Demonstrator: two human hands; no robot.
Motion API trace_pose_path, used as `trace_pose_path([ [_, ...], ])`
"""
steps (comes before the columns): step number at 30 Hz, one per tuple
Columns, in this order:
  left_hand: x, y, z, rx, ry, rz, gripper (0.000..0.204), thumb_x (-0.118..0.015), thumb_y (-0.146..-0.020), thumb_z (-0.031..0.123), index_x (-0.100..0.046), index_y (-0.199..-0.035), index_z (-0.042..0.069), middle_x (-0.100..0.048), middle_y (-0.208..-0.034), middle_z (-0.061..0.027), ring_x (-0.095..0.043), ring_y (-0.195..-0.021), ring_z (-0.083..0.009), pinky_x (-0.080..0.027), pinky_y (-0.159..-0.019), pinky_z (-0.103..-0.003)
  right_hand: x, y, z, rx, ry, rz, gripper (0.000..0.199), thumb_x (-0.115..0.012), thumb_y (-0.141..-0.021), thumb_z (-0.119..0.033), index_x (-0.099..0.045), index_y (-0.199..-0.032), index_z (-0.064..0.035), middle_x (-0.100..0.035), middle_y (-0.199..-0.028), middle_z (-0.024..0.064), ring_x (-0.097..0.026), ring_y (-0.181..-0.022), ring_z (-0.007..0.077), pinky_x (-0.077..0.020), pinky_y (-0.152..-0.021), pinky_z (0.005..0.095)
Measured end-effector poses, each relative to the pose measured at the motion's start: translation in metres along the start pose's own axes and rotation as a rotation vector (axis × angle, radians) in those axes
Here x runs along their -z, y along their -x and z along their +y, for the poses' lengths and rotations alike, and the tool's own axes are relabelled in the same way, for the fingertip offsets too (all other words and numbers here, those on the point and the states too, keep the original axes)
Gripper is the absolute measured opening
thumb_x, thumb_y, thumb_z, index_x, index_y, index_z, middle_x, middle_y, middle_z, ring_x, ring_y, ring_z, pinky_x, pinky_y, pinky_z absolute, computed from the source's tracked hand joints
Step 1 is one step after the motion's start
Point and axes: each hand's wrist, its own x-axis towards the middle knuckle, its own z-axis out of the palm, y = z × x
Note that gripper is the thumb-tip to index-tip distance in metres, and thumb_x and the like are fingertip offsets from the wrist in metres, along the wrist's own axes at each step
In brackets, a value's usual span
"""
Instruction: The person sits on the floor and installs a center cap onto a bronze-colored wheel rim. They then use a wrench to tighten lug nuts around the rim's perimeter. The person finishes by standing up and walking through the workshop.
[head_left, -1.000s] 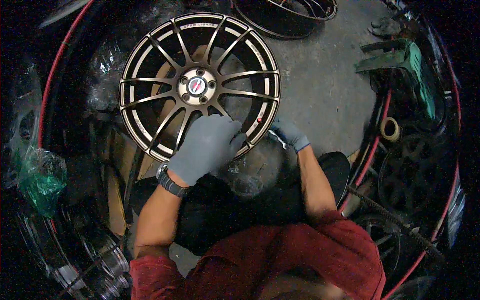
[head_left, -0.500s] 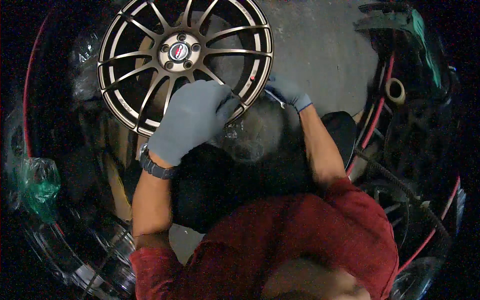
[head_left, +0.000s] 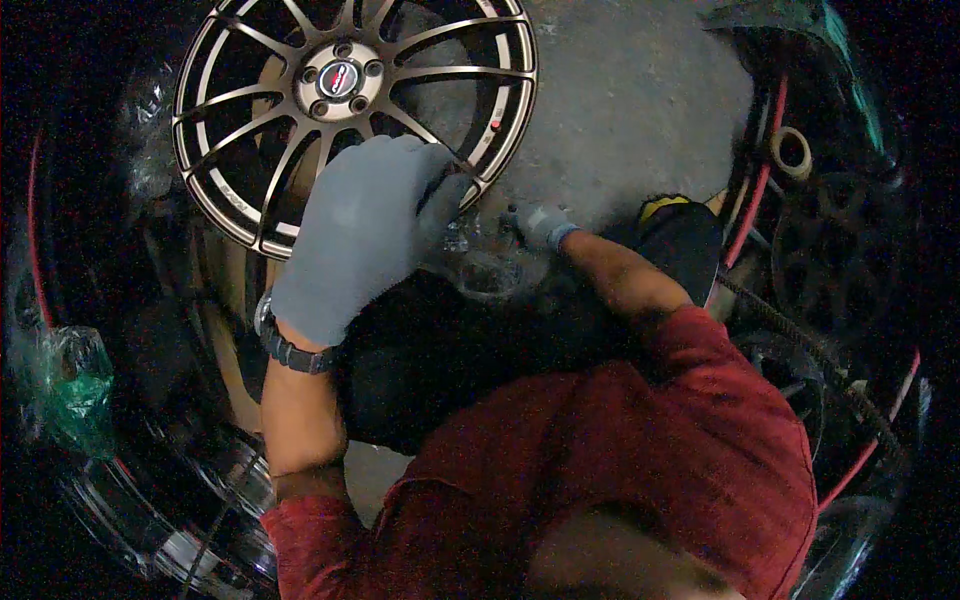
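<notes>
A bronze multi-spoke car wheel rim [head_left: 368,77] with a dark centre cap leans up at the upper left. My left hand [head_left: 365,225], in a grey glove, is over the near right part of its edge. Its fingers curl around the outer lip between the spokes. Lower and to the right, my right hand [head_left: 543,226], also gloved in grey, is down near the floor with its fingers drawn in. Those fingers are dim and blurred, and what they hold cannot be made out. No wrench can be made out now.
A cardboard-coloured tape roll [head_left: 791,153] and a red hose [head_left: 757,215] lie at the right, beside a dark spoked wheel [head_left: 835,250]. Several plastic-wrapped rims curve round the lower left, with green wrapping [head_left: 80,390] above them. Grey floor [head_left: 630,100] extends beyond my right hand.
My right hand has moved left and nearer me; the wrench seen at it before no longer shows. My left hand stays on the rim, which sits slightly higher and further left in view.
</notes>
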Motion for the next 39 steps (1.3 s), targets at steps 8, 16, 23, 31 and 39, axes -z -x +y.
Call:
trace_pose_path([
  [8, 0.004, 0.029, -0.002, 0.087, 0.032, -0.021, 0.020, -0.070, -0.091, 0.023, -0.069, -0.096, 0.003, -0.066, -0.089, -0.0162, -0.064, -0.085, -0.0380, -0.052, -0.075, -0.045, -0.011, -0.004, -0.012, 0.010, 0.223, 0.067, 0.031, -0.063, -0.088, -0.016, -0.063, -0.119, -0.0132, -0.070, -0.097, 0.0125, -0.072, -0.088, 0.0372, -0.0575, -0.073, 0.0490],
  [16, 0.006, 0.061, 0.003, 0.109, 0.153, -0.095, 0.021, -0.072, -0.088, 0.022, -0.070, -0.099, 0.004, -0.067, -0.089, -0.0187, -0.066, -0.088, -0.0406, -0.054, -0.079, -0.046, 0.046, 0.023, -0.024, 0.081, 0.185, -0.063, 0.022, -0.067, -0.084, -0.020, -0.069, -0.105, -0.0113, -0.073, -0.103, 0.0170, -0.072, -0.092, 0.0371, -0.0566, -0.078, 0.0479],
  [23, -0.136, 0.102, 0.011, -0.151, 0.127, -0.417, 0.036, -0.061, -0.088, 0.025, -0.068, -0.120, 0.008, -0.070, -0.098, -0.0217, -0.068, -0.092, -0.0415, -0.055, -0.081, -0.050, 0.075, 0.011, -0.019, -0.052, -0.240, 0.016, 0.030, -0.066, -0.084, -0.029, -0.071, -0.109, -0.0116, -0.071, -0.107, 0.0210, -0.070, -0.096, 0.0400, -0.0559, -0.083, 0.0479],
  [31, -0.279, 0.110, -0.016, -0.244, 0.332, -0.222, 0.035, -0.056, -0.094, 0.019, -0.064, -0.127, 0.009, -0.067, -0.123, -0.0178, -0.064, -0.110, -0.0368, -0.050, -0.097, -0.049, 0.057, -0.003, -0.076, 0.221, 0.172, 0.191, 0.054, -0.055, -0.093, -0.036, -0.055, -0.140, -0.0088, -0.052, -0.145, 0.0240, -0.056, -0.128, 0.0415, -0.0479, -0.104, 0.0514],
  [39, -0.386, 0.110, -0.029, -0.173, 1.061, -0.142, 0.027, -0.048, -0.101, 0.032, -0.068, -0.100, 0.014, -0.064, -0.088, -0.0077, -0.059, -0.080, -0.0253, -0.051, -0.077, -0.040, -0.027, -0.057, -0.045, 0.146, 0.412, 0.323, 0.023, -0.056, -0.091, -0.021, -0.075, -0.101, -0.0128, -0.072, -0.097, 0.0132, -0.068, -0.091, 0.0317, -0.0518, -0.080, 0.0467],
])
